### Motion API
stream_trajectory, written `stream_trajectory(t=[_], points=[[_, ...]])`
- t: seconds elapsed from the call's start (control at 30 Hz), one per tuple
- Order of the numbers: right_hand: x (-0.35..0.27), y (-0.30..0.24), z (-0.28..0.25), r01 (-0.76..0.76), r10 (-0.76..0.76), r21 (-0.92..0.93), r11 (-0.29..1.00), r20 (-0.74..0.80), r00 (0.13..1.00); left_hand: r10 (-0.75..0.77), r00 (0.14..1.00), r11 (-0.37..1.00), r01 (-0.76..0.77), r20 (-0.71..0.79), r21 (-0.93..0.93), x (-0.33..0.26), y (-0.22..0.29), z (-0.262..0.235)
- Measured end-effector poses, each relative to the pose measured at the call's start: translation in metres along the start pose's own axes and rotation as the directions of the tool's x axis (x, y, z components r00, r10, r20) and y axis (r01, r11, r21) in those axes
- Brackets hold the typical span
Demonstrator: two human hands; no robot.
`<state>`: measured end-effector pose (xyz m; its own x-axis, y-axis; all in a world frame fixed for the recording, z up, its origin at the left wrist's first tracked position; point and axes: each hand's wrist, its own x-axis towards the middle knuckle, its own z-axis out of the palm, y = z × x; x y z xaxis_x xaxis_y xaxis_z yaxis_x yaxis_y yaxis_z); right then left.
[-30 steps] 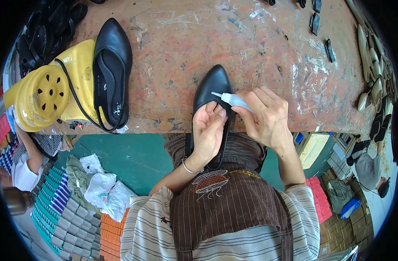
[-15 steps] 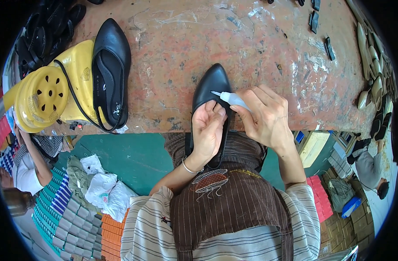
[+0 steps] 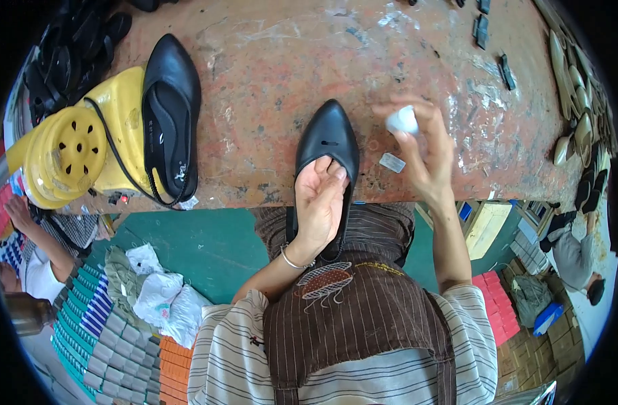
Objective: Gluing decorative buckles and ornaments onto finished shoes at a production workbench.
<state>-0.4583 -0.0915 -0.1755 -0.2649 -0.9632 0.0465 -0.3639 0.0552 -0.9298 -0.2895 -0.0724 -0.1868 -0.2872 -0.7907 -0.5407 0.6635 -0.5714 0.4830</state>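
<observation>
Your curled right hand (image 3: 430,145) pinches a white plastic bottle (image 3: 402,120) while your left hand (image 3: 320,202) grips a smooth black pointed-toe shoe (image 3: 330,123), toe up-frame, long axis near-vertical.

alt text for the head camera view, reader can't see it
A person's left hand, fingers inside a black pointed shoe, holds it at the edge of a scuffed worktable; the right hand grips a small white bottle. Another black shoe lies at left beside yellow equipment.

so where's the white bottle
In the head view, the white bottle is in the right hand, over the table, right of the black shoe in the left hand.
</observation>
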Motion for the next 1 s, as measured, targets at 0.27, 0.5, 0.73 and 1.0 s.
stream_trajectory(t=[0.27, 0.5, 0.73, 1.0], points=[[0.019, 0.030, 0.028, 0.307, -0.261, -0.441, 0.843, 0.163, 0.951, 0.054, 0.998, 0.998, -0.054, -0.016, 0.016, 0.000, -0.003, -0.006], [-0.012, 0.025, -0.039, 0.198, -0.183, -0.649, 0.735, 0.092, 0.979, 0.041, 0.998, 0.999, -0.041, 0.048, -0.002, 0.001, -0.002, -0.001], [-0.082, -0.036, -0.156, -0.288, 0.488, -0.718, 0.633, 0.082, 0.869, 0.054, 0.998, 0.998, -0.055, 0.016, 0.025, 0.002, -0.003, -0.003], [0.052, 0.075, -0.147, -0.236, -0.122, -0.582, 0.778, -0.509, 0.852, 0.073, 0.997, 0.996, -0.071, -0.035, 0.060, -0.001, 0.002, -0.004]])
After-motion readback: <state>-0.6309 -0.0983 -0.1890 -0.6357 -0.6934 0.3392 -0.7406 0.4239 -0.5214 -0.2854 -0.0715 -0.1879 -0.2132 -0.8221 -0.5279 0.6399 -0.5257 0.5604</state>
